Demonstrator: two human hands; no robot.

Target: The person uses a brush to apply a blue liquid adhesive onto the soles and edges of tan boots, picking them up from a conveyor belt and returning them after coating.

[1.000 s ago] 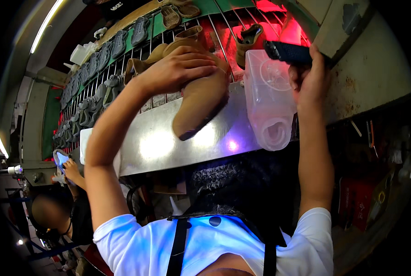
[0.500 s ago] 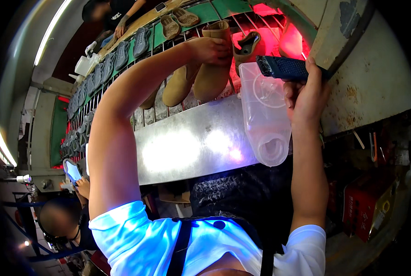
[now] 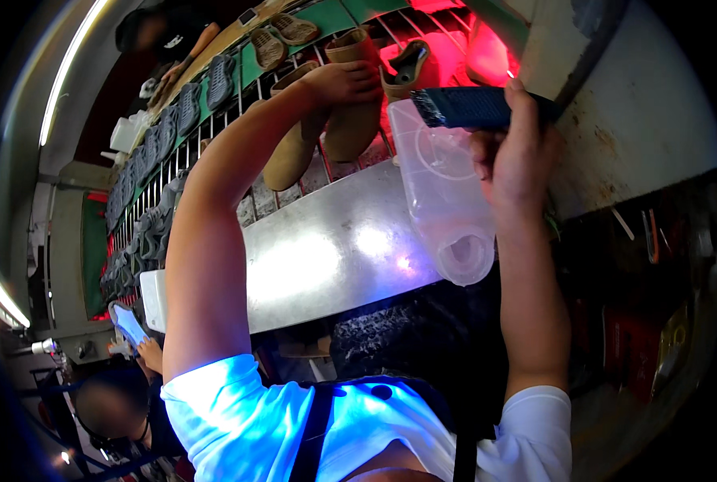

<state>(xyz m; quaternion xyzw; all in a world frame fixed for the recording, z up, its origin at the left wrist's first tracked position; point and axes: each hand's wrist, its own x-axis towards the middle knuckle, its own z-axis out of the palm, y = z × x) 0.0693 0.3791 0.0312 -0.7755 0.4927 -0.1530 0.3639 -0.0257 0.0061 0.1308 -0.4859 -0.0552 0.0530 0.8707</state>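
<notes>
My left hand is closed around the shaft of a tan boot, its toe pointing toward me over the metal bars. A matching tan boot stands just left of it, partly behind my forearm. Another tan boot with a dark opening sits to the right, in red light. In my right hand is a blue brush, its bristle end toward the left. Below the brush stands a translucent plastic container with a round opening at its near end, close to my right fingers.
A shiny metal ledge runs along the bars' near side. Grey soles line the rack at left, with two tan soles farther back. Two people are nearby, one at the far left holding a sole. A rusty metal panel bounds the right.
The view has shifted, so most things appear farther left. The held boot has moved slightly away from the metal ledge. Both hands keep their holds.
</notes>
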